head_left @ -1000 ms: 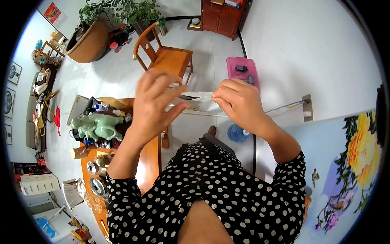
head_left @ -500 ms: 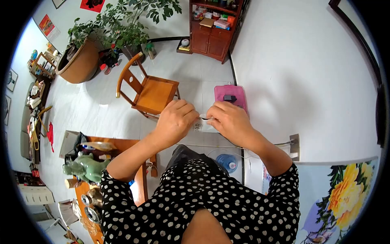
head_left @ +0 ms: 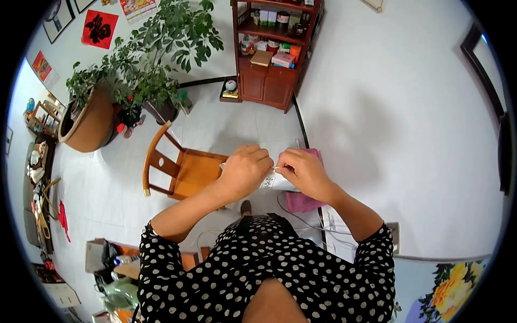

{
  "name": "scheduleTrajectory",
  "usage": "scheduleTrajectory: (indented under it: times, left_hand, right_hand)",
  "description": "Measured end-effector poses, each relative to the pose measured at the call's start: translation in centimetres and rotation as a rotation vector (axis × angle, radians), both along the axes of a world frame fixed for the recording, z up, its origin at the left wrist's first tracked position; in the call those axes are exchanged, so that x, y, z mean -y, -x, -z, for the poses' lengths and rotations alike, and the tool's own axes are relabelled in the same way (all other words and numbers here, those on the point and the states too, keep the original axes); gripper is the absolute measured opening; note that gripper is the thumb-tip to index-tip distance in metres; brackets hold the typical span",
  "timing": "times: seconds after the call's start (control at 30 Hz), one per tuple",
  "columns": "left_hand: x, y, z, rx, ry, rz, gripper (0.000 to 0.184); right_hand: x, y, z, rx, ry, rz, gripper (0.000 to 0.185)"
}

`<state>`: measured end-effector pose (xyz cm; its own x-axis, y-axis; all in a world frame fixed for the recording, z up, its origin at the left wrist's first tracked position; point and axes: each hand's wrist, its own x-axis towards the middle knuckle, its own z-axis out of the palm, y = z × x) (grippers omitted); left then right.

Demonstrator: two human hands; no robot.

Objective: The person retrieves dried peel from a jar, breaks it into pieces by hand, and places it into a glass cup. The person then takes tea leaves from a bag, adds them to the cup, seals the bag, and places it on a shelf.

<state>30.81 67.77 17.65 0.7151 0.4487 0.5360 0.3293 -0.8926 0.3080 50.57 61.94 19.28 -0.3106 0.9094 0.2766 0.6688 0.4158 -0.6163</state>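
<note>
A white bag with dark printed characters hangs below my two hands, which pinch it by its upper edge. My left hand is closed on the left part of that edge. Close beside it, my right hand pinches the right part with thumb and forefinger. A thin whitish strip, perhaps a cord or the bag's edge, runs between the fingertips. My hands cover much of the bag, and what is inside it cannot be seen.
A wooden chair stands ahead on the left. Behind the bag is a pink plastic container, partly hidden, near the right wall. Farther off are a red-brown cabinet and a large plant pot. Grey cables lie low at right.
The view has shifted forward and up, with the chair and pink container now nearer my body. A shoe shows below. Both hands still grip the white bag, fingertips close together.
</note>
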Motion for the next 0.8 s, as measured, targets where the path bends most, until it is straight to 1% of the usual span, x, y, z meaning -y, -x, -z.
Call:
scheduleTrajectory:
  times: [0.1, 0.2, 0.3, 0.4, 0.5, 0.6, 0.7, 0.8]
  left_hand:
    - [-5.8, -0.2, -0.9, -0.013, -0.018, 0.01, 0.01]
    - [-10.8, -0.5, -1.2, -0.017, -0.023, 0.018, 0.009]
    - [-15.0, -0.9, -1.5, -0.018, -0.042, 0.037, 0.011]
    - [-19.0, -1.2, -1.7, -0.003, -0.055, 0.021, 0.011]
    - [-22.9, -1.6, -1.6, -0.002, -0.062, -0.004, 0.01]
    - [-26.9, -2.8, -1.2, -0.009, -0.056, -0.024, 0.009]
    - [-31.4, -4.5, -0.9, -0.028, -0.046, -0.05, 0.009]
    - [-36.5, -6.4, -1.4, -0.055, -0.05, -0.063, 0.009]
  right_hand:
    - [-5.2, 0.6, -0.2, 0.002, -0.136, 0.027, 0.012]
    - [-9.8, 1.0, 0.6, 0.049, -0.267, 0.124, 0.01]
    - [-13.4, 0.3, 0.0, 0.088, -0.228, 0.143, 0.01]
    - [-17.0, -2.4, -2.0, 0.113, -0.126, 0.101, 0.009]
    - [-20.9, -5.1, -1.8, 0.067, -0.101, 0.081, 0.009]
    - [-25.2, -6.4, -0.7, 0.112, -0.198, 0.067, 0.011]
    - [-30.0, -7.6, 1.6, 0.33, -0.364, 0.098, 0.013]
    - [-35.1, -9.6, 3.3, 0.328, -0.363, 0.128, 0.015]
